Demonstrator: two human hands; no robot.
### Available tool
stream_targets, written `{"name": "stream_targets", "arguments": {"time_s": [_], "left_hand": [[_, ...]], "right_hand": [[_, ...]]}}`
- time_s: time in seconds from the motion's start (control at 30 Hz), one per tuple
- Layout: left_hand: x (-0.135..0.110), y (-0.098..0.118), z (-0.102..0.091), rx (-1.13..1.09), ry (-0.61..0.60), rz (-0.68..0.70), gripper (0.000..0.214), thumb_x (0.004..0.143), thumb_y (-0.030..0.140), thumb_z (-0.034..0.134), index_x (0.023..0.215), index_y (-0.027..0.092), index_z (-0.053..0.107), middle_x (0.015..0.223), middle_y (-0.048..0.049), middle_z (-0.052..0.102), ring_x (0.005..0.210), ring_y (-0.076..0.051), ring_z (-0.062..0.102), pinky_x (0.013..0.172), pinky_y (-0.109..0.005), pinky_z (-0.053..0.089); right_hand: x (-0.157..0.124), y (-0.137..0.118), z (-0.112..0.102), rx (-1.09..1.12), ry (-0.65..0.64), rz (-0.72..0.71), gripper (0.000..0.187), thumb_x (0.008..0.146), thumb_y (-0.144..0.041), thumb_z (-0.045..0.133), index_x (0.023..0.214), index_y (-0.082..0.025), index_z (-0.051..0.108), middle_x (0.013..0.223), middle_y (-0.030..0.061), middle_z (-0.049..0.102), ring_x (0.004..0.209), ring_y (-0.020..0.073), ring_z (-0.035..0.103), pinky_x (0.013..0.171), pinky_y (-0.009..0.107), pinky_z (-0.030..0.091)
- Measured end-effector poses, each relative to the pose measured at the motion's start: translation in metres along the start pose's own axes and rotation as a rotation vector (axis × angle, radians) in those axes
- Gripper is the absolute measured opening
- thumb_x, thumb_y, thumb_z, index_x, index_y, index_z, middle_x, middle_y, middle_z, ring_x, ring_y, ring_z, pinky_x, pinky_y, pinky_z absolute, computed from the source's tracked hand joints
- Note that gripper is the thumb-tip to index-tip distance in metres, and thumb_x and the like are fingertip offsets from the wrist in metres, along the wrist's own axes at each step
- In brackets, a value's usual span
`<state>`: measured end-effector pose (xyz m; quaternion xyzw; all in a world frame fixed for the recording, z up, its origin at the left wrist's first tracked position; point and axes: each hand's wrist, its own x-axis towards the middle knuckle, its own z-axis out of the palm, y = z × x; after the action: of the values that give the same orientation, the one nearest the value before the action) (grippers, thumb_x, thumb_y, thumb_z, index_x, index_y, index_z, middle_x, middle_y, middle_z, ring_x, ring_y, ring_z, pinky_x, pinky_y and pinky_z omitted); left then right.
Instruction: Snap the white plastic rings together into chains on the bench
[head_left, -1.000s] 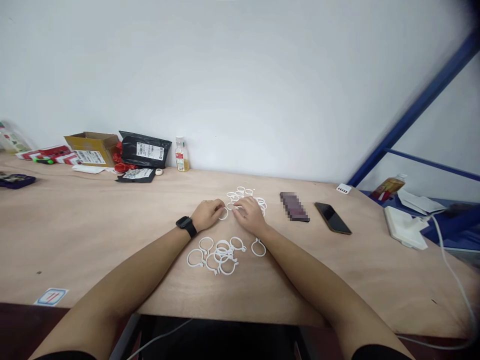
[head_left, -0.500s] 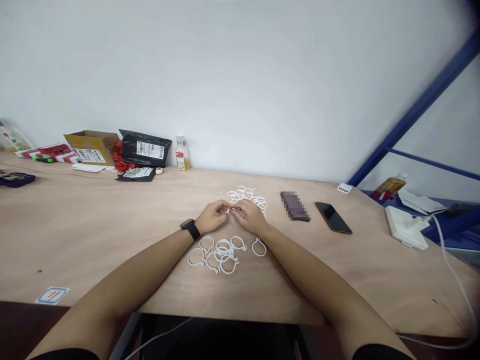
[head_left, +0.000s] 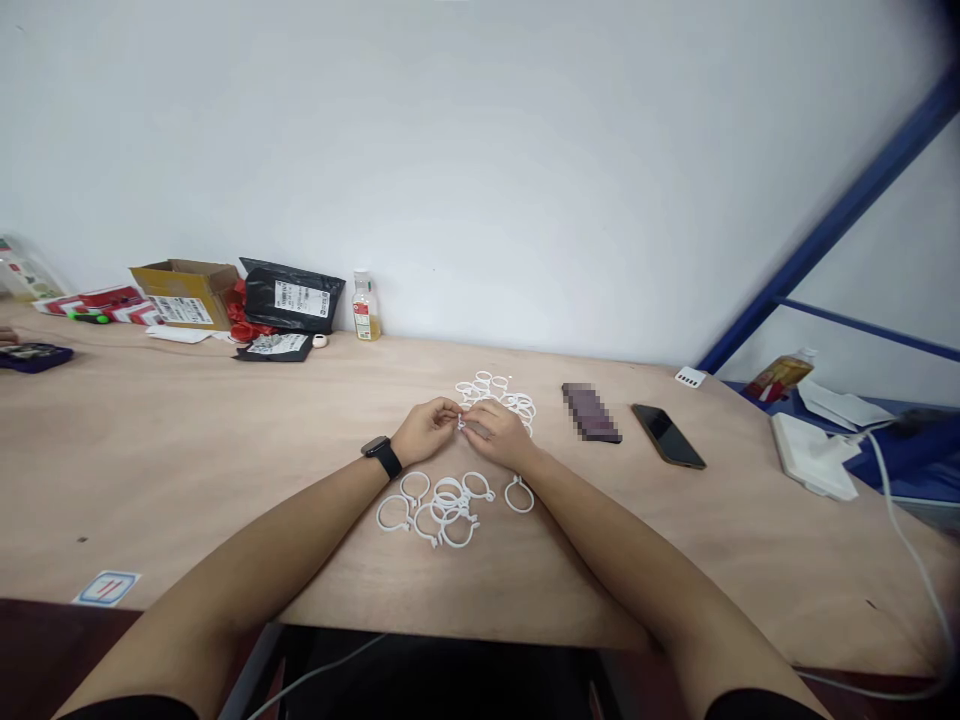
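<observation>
Left hand (head_left: 427, 434), right hand (head_left: 498, 433) — fingertips pinching white clip ring (head_left: 460, 423); likely light, springy — best gripped at six o'clock.

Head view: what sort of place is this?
Probably a shared workroom or small workshop, though the view can't confirm it. Signs: a long plain wooden table with a marked sticker at its near edge, and loose white rings grouped on it.

2 bare hands (head_left: 426, 433), black rectangular watch (head_left: 375, 447) with black strap (head_left: 389, 461), 2 black sleeve edges (head_left: 761, 704)
</observation>
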<state>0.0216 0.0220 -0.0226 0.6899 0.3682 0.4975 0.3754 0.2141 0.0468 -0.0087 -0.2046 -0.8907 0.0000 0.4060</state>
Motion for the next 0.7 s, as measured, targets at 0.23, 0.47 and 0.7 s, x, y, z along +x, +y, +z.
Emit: {"name": "stream_targets", "arguments": {"time_s": [0.23,0.47,0.7], "left_hand": [[0.002,-0.001,0.001,-0.096,0.010,-0.032,0.024,0.077,0.025,0.065,0.097,0.013,0.059,0.092,-0.0081,0.071,0.081,-0.014,0.068,0.077,-0.028,0.056],[-0.001,0.009,-0.001,0.177,0.033,0.046,0.018,0.082,0.029,0.062,0.094,0.015,0.065,0.091,-0.0062,0.073,0.082,-0.016,0.069,0.078,-0.029,0.056],[-0.003,0.016,-0.002,0.351,0.041,0.087,0.015,0.084,0.029,0.059,0.087,0.017,0.069,0.081,-0.0024,0.074,0.072,-0.014,0.066,0.070,-0.025,0.054]], "right_hand": [[0.000,0.002,0.001,-0.028,-0.015,-0.023,0.013,0.091,-0.022,0.057,0.101,-0.022,0.065,0.097,0.0066,0.069,0.093,0.0195,0.062,0.083,0.035,0.052],[-0.001,0.004,0.000,-0.030,0.012,0.042,0.014,0.094,-0.025,0.055,0.098,-0.021,0.068,0.093,0.0070,0.070,0.089,0.0194,0.064,0.081,0.034,0.051],[-0.003,0.003,-0.001,-0.001,-0.026,0.056,0.018,0.095,-0.027,0.051,0.096,-0.021,0.068,0.090,0.0069,0.070,0.086,0.0194,0.063,0.078,0.034,0.051]]}}
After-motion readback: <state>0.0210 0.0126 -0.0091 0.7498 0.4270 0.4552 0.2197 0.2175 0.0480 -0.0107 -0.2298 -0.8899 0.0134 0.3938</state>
